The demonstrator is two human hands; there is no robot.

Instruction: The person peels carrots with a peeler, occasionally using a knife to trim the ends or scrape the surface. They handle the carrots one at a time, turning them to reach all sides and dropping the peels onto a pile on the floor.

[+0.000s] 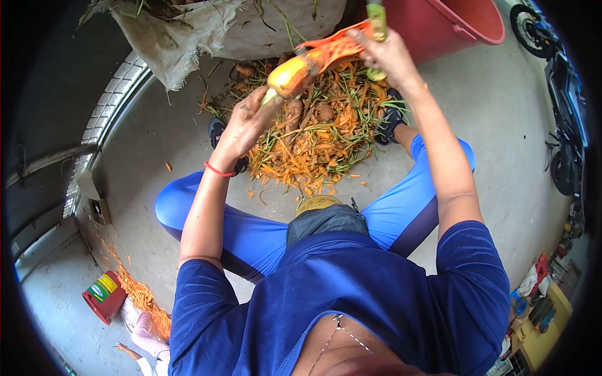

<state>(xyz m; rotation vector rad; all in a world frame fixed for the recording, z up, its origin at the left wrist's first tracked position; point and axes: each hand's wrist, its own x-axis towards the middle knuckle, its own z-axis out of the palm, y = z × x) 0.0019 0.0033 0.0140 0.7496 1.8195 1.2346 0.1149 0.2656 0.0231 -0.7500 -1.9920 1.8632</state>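
Note:
My left hand (248,122), with a red band at the wrist, grips a carrot (290,76) by its pale green stem end. The carrot's near part is peeled, bright and smooth; darker patches show further along. My right hand (390,59) is closed on a green-handled peeler (377,22) beyond the carrot's far end. An orange strip (342,45) stretches between the carrot and my right hand; motion blurs it. Its blade is hard to make out. Below both hands lies a heap of orange peelings (313,153) with green stems and several unpeeled brown roots (293,116).
A white woven sack (182,44) with roots stands at the upper left. A large red tub (445,28) is at the upper right. Behind me lie a small red bucket (103,299), more peelings (147,304) and part of another person (147,338). A motorbike (561,106) stands at the right.

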